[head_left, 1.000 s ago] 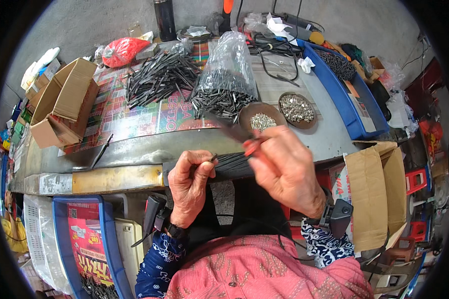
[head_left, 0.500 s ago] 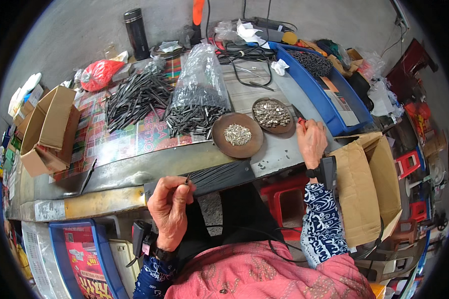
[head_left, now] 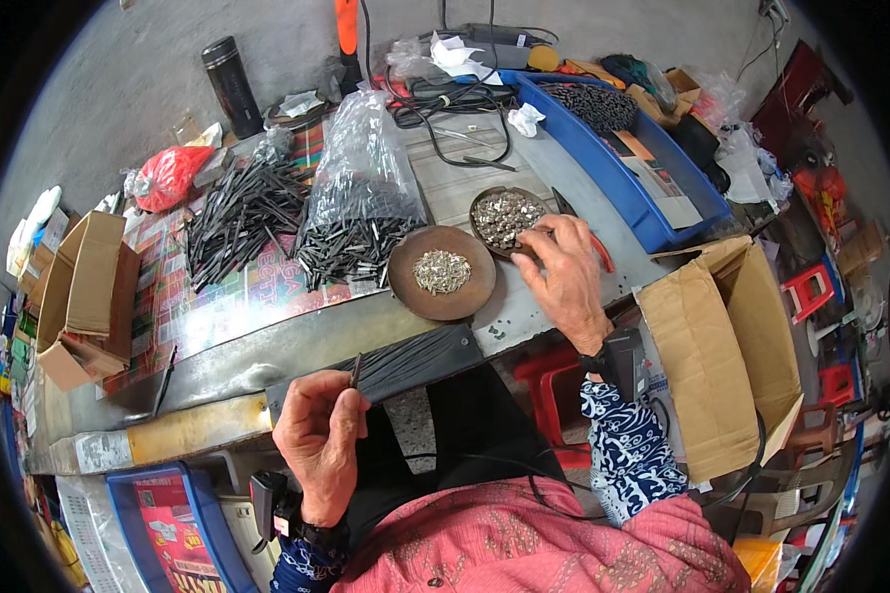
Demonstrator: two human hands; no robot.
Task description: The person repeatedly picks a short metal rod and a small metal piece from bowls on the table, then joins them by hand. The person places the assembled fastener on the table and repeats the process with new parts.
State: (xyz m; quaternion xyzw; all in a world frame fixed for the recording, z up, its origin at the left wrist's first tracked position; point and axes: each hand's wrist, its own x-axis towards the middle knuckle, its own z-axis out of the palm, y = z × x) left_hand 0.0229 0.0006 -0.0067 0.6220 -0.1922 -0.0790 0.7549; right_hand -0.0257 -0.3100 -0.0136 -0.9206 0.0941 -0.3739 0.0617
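While left hand point(head_left: 319, 433) pinches stick point(head_left: 357, 369) (dark), right hand point(head_left: 570, 284) at smaller bowl point(head_left: 478, 235)

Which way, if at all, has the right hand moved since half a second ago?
Yes: the right hand moved left, away from the blue tray, toward the farther dish.

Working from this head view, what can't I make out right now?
Head view, now:
Lower end of the dark piece: hidden by the left hand's grip.
Whether the right hand's grip holds a silvery bit: fingers cover it, bits too small.
Part of the red-handled tool: behind the right hand.
Blue bin's near end: cut off by the lower edge.
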